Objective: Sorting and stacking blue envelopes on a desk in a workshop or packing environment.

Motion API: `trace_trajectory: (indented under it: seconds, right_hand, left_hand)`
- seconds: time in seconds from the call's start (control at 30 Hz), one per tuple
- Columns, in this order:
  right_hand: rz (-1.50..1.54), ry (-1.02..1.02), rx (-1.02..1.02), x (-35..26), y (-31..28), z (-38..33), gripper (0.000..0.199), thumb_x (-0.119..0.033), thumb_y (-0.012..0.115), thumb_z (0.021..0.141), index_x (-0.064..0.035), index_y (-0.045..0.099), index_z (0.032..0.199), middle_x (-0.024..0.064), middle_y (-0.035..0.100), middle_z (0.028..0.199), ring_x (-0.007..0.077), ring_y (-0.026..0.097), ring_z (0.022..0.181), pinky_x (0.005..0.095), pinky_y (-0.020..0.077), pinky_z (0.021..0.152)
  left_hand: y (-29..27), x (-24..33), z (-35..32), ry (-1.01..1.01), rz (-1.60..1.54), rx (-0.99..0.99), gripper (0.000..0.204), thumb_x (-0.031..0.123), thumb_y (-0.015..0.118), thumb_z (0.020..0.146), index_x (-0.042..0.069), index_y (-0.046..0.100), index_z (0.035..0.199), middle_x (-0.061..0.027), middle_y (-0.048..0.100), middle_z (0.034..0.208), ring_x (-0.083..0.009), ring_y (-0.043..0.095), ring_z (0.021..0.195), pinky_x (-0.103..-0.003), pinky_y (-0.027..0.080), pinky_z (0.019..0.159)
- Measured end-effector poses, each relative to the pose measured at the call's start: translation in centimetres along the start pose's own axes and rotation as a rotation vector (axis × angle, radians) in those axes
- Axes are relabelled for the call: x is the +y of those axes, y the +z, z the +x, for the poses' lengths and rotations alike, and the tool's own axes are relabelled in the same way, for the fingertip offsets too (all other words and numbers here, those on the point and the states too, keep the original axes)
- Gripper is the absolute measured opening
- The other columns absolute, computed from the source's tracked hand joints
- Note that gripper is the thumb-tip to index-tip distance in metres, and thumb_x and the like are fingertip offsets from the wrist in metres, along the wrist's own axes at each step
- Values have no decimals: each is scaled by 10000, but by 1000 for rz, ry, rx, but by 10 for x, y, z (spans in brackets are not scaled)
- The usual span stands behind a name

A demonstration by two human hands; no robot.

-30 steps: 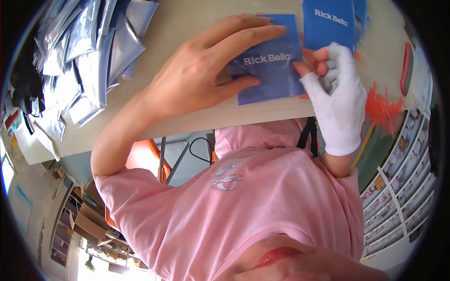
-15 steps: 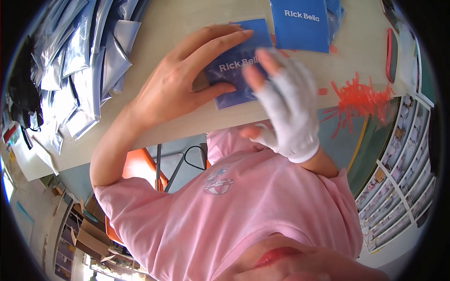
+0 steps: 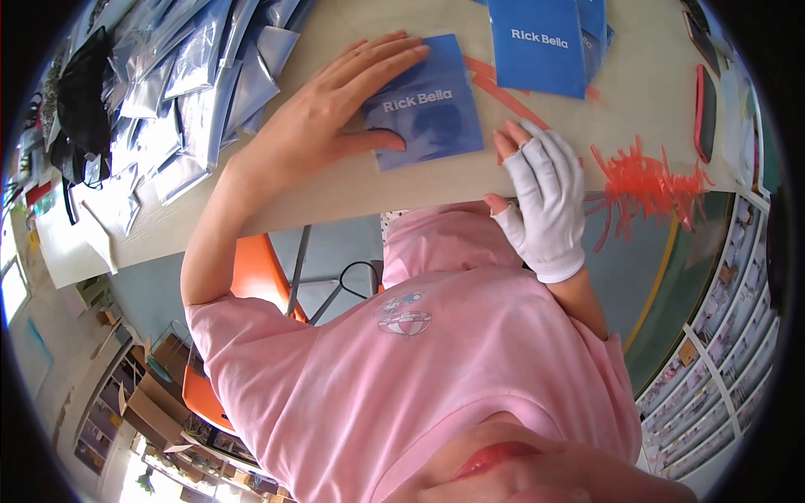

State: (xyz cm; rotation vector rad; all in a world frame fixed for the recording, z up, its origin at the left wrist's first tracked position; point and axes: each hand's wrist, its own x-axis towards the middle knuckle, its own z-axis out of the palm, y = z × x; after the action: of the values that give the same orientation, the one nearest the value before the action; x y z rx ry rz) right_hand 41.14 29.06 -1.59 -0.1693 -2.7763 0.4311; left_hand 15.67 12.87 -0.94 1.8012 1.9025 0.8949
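A flat blue packet in a clear plastic sleeve (image 3: pixel 444 130) lies near the table's front edge, with white lettering on its face. My bare left hand (image 3: pixel 323 109) rests over its left side, fingers stretched out and thumb apart, pressing rather than gripping. To the right, my right hand (image 3: pixel 549 201) wears a white glove with some fingertips uncovered. Its fingers are extended above the table edge, apart from the packet, and I see nothing in them. Narrow red strips (image 3: pixel 503 99) lie on the table between the packet and a further stack of blue packets (image 3: pixel 537 63).
A large heap of sleeved packets (image 3: pixel 201 63) covers the table's left side, beside a black cloth item (image 3: pixel 84 101). A bunch of red strips (image 3: pixel 650 184) hangs over the front edge at right. Farther right lies a red-edged phone-like object (image 3: pixel 701 113). An orange chair (image 3: pixel 256 268) stands below.
My right hand has drawn back from the packet, down and to the right. My left hand stays on the packet. The whole view has shifted slightly.
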Motion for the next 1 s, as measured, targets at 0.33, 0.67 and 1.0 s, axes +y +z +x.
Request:
trace_trajectory:
  seconds: [0.33,0.67,1.0]
  right_hand:
    - [98,-59,84,1,7,-13,508,-359,611,952,-45,551,1347,145,565,1383,377,546,1241,533,430,1023]
    - [19,-29,102,9,-1,-14,450,-305,616,945,-46,571,1310,127,592,1337,367,570,1195,517,439,1008]
    - [53,63,153,2,8,-18,313,-100,772,763,-111,673,1060,27,645,1069,247,621,949,417,479,807]
  left_hand:
    - [-19,22,-46,46,40,170,741,390,678,896,25,427,1490,-142,454,1537,-325,364,1465,-432,283,1194]
    - [-3,22,-54,-153,467,59,877,486,712,772,23,450,1470,-144,416,1554,-324,341,1472,-479,300,1183]
    - [49,17,84,428,305,-161,539,359,481,1048,100,401,1514,-135,402,1563,-298,349,1470,-460,270,1199]
